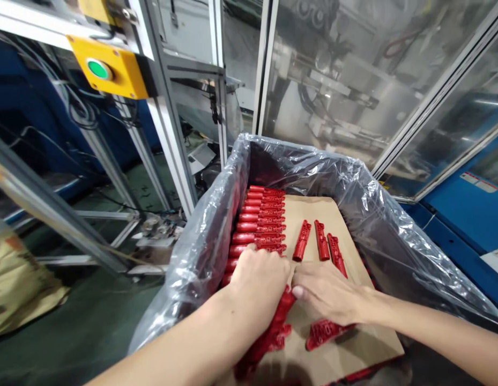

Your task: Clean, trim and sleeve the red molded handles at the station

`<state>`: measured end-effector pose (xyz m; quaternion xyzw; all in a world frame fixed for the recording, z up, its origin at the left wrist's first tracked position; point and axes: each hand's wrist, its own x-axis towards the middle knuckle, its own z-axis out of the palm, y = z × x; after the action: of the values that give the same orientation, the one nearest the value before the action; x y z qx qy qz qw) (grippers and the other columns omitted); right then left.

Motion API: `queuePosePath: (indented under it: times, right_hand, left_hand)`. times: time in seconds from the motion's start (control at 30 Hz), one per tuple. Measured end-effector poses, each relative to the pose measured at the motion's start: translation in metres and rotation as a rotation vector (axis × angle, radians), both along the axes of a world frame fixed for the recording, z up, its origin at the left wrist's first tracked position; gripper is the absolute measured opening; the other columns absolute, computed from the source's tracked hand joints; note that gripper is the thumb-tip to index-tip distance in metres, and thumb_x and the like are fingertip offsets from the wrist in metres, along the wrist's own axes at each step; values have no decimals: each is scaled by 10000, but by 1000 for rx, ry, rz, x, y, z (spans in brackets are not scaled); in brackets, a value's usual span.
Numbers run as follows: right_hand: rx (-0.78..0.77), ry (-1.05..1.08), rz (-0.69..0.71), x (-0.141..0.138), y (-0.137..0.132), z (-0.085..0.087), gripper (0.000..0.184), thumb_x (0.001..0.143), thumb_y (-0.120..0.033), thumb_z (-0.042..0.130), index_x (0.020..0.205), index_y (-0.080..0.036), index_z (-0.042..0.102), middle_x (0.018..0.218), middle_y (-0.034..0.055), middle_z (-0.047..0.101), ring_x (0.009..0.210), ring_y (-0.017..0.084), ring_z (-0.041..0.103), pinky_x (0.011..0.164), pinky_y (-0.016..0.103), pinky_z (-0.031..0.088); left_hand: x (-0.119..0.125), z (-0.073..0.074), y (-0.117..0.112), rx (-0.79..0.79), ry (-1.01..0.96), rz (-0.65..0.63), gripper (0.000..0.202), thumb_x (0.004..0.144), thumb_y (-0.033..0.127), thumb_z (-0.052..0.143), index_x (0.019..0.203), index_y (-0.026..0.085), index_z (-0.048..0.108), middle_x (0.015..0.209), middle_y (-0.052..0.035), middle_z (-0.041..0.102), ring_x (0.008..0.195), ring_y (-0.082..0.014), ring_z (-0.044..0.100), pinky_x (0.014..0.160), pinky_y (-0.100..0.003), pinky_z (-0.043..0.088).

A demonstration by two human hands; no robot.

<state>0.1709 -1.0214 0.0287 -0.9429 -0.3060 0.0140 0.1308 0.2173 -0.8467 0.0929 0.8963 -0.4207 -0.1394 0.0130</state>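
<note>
My left hand [262, 279] is curled over the lower end of a row of red plastic parts [260, 219], with its fingertips hidden beneath it. My right hand [329, 289] comes in from the right, fingers bent and close together, almost meeting the left. Between the two hands shows the end of a red plastic part [287, 301], which both appear to grip. Another red part [325, 332] lies under the right wrist. Farther up, three loose red parts, one of them here [302, 241], rest on a brown cardboard sheet [325, 206].
A clear plastic liner [192, 279] covers the walls of the deep box around the parts. Behind it stands a transparent machine guard [333, 80] in metal framing. At upper left a yellow box with a green button [99, 69] is fixed to a post. A yellowish sack [23, 284] sits at far left.
</note>
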Motion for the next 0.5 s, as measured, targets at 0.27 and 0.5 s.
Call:
queuePosePath:
  times: [0.27,0.5]
  right_hand:
    - [369,-101,-226,9,-25,31,469,1032,-490,189,660,-224,296,621,-31,391,576,125,380,591,275,293]
    - [385,-195,-255,8,-27,67,482,1024,-504,232,638,-221,284,595,-39,355,546,117,337,578,281,262]
  left_hand:
    - [10,-7,9,-104,123,3,236,756,70,542,849,194,720,918,-153,767,928,-339,716,789,-424,538]
    - [12,-13,11,-272,175,-41,320,756,69,413,841,227,678,868,-94,758,865,-281,707,762,-371,501]
